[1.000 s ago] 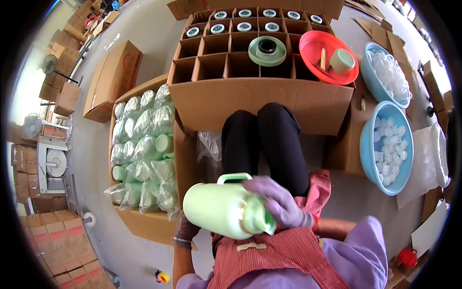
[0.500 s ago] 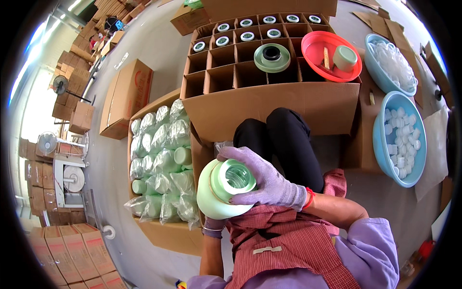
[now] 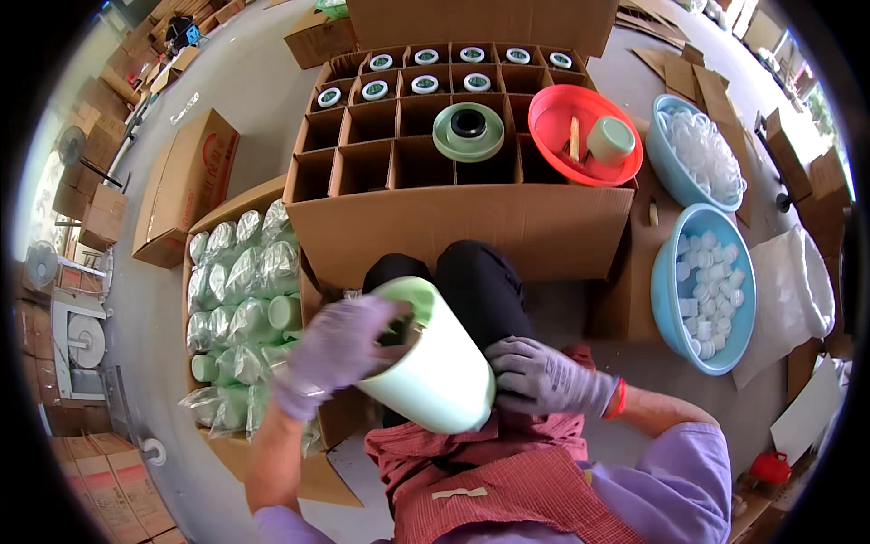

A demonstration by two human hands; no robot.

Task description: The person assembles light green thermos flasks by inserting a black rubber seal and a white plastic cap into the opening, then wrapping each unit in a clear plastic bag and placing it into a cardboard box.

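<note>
A pale green flask (image 3: 444, 367) lies tilted over my lap, its wide open end at the upper left and its rounded closed end at the lower right. My left hand (image 3: 331, 354), gloved in grey and smeared by motion, closes on the rim of that opening, with fingertips inside it. What lies within the opening is mostly shadowed. Beside the flask's lower end is my right hand (image 3: 551, 376), also gloved; its fingers are curled together over the red checked apron (image 3: 517, 462), and what they hold, if anything, is hidden.
A divided carton (image 3: 462, 231) ahead holds several white-capped flasks. Across its dividers sit a green lid-like piece (image 3: 468, 145) and a red basin (image 3: 544, 104). Blue basins of clear rings (image 3: 702, 145) and white caps (image 3: 707, 290) stand right. Bagged green pieces (image 3: 249, 272) fill the left carton.
The flask has turned, showing its long side and wide opening instead of its neck. My right hand has left the neck for the lower end; my left has risen from underneath to the rim.
</note>
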